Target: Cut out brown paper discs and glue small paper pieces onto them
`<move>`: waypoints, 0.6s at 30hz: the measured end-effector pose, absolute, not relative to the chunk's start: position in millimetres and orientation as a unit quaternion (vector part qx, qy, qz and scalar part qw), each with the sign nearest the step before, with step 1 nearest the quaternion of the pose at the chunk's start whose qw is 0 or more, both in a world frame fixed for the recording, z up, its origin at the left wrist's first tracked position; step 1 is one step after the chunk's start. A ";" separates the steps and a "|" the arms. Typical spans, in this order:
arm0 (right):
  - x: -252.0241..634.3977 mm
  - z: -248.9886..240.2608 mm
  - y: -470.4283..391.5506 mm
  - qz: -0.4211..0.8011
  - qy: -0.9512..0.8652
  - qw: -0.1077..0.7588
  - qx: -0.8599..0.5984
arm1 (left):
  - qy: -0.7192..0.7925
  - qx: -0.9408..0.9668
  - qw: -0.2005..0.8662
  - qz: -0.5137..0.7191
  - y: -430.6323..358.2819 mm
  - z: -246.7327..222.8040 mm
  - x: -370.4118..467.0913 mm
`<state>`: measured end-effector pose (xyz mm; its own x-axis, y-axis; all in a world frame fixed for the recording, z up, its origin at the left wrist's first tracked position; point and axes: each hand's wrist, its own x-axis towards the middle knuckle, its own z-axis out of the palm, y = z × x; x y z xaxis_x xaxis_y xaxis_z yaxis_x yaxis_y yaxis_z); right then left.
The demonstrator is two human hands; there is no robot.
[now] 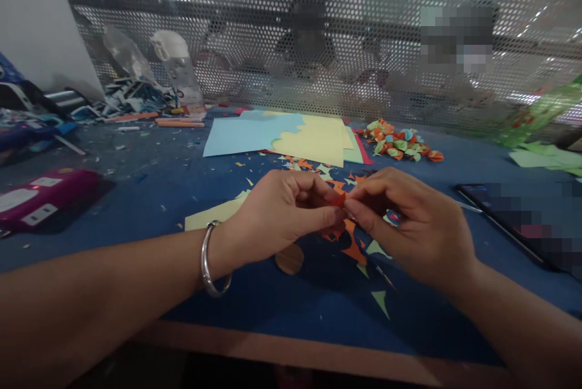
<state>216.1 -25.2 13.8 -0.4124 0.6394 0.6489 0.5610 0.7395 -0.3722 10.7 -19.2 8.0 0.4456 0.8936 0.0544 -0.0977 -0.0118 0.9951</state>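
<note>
Between my two hands is a small orange paper piece (339, 199). My left hand (291, 210) pinches it from the left, thumb and fingers pressed together; a silver bangle circles that wrist. From the right, my right hand (404, 216) pinches the same piece with thumb and forefinger. Under and around the hands lie orange paper scraps (353, 249) and pale green scraps (381, 302). A round brown disc (290, 259) lies just below my left hand, partly covered by it. Folded orange, green and blue paper pieces (400, 144) are heaped beyond my right hand.
Blue and yellow sheets (248, 134) lie at the back middle. A purple box (50, 198) is at the left, a phone (522, 225) at the right. A clear bottle (182, 71) stands at the back left before a perforated metal screen (254, 25).
</note>
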 end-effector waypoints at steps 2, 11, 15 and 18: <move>215.2 14.0 -25.3 0.048 -0.838 0.409 -0.358 | 0.345 0.595 0.603 0.404 -19.6 7.9 11.1; 215.1 14.0 -26.2 0.056 -0.840 0.408 -0.354 | 0.360 0.638 0.559 0.388 -20.5 12.6 10.6; 215.0 13.7 -24.7 0.060 -0.848 0.396 -0.348 | 0.367 0.660 0.542 0.368 -21.2 15.5 10.4; 215.4 14.6 -24.3 0.058 -0.850 0.394 -0.346 | 0.365 0.664 0.542 0.363 -21.5 16.4 9.9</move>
<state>215.4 -24.3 14.6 -0.4509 0.6334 0.6289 0.5419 0.7541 -0.3711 9.9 -21.5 16.4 0.4703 0.8782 0.0870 0.0913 -0.1464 0.9850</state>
